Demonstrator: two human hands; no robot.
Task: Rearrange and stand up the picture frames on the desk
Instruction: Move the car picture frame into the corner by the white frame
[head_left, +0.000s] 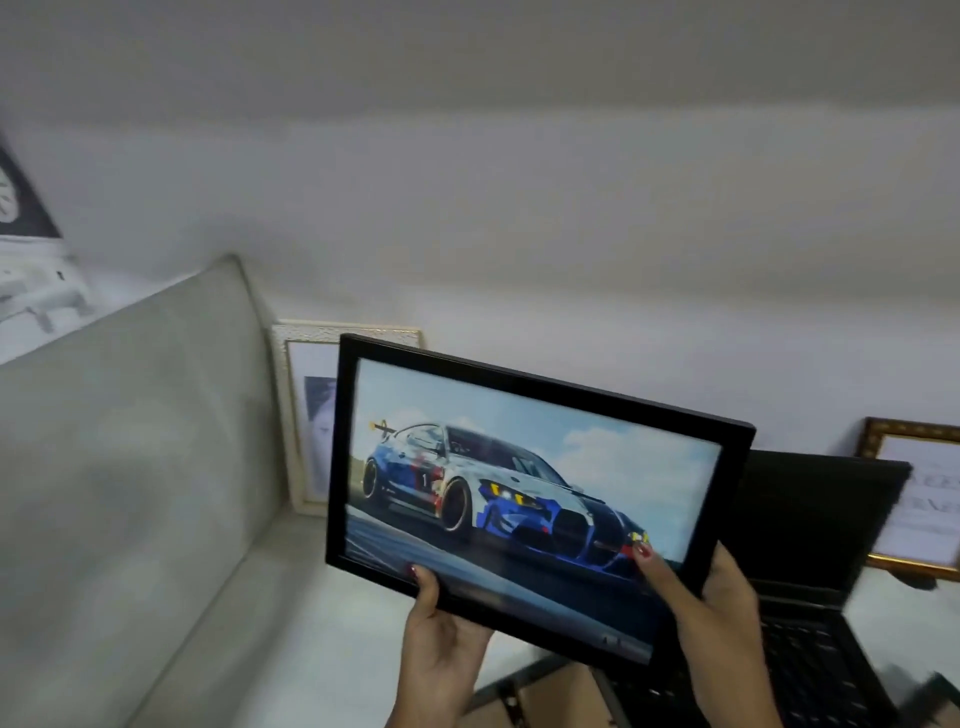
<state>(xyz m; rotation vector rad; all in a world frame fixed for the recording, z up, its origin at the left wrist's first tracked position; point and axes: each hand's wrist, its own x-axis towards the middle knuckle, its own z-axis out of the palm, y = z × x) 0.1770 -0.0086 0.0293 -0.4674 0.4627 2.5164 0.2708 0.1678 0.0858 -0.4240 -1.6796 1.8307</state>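
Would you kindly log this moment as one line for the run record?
left hand: grip on black car frame | right hand: grip on same frame | frame: lifted, tilted | white frame: leaning at wall | gold frame: standing

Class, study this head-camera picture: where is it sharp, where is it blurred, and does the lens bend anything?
Head view: the black car frame, held by the left hand and right hand, is sharpest; the gold frame and laptop at right smear with motion blur; the wide lens curves the wall line and the sofa cushion; lighting is soft, without harsh glare.
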